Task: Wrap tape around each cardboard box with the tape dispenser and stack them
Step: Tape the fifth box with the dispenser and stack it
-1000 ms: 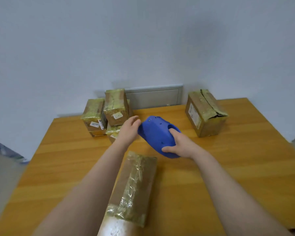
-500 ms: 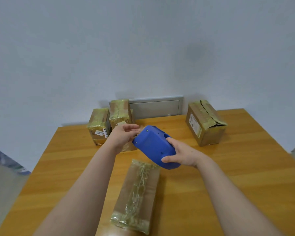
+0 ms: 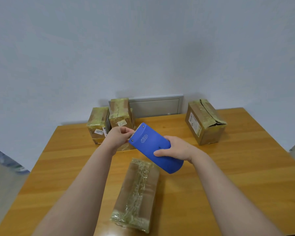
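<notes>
My right hand (image 3: 176, 148) grips a blue tape dispenser (image 3: 153, 147) above the middle of the wooden table (image 3: 237, 176), its toothed edge pointing up and left. My left hand (image 3: 118, 137) pinches at that toothed edge with fingertips curled; the tape itself is too thin to make out. A long cardboard box (image 3: 137, 193) with crinkled tape along its top lies flat in front of me, below both hands. A stack of taped boxes (image 3: 109, 120) stands at the back left, partly hidden by my left hand. A larger box (image 3: 204, 121) with a torn top sits at the back right.
A grey wall panel (image 3: 155, 107) sits behind the table's far edge. The table's left and right edges drop off to the floor. Bare wood lies to the right of the long box.
The dispenser has turned so its flat labelled side faces me. My left hand has shifted from its side to its toothed edge. The view has tilted upward.
</notes>
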